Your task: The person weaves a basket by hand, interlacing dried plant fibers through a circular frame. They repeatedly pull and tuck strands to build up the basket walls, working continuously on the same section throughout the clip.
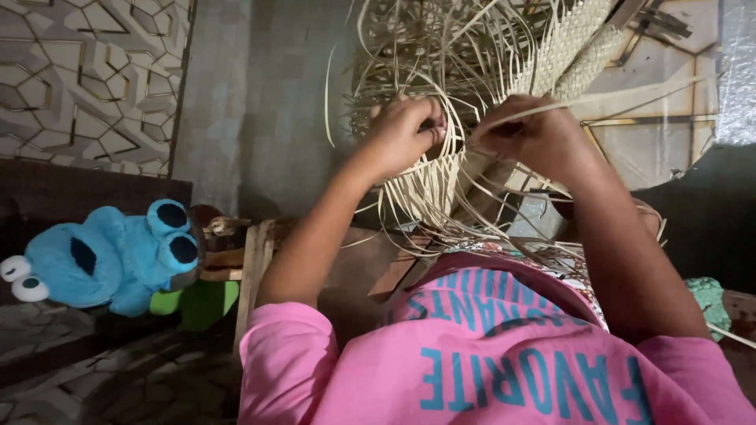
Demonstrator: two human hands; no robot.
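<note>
1. Weave: half-woven, loose strips fanning out, above and between both hands, over lap.
2. Blue plush: far left on bench, well apart; open floor between.
3. Left hand: curled, pinching strips.
4. Right hand: fisted on one strip pulled taut rightward.

No packages, labels, signs or screens seem visible here.

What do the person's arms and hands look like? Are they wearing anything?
Both arms are bare from the short pink fabric sleeves down. The left hand and right hand wear no gloves, and no rings or bracelets show. The pink shirt has blue lettering.
</note>
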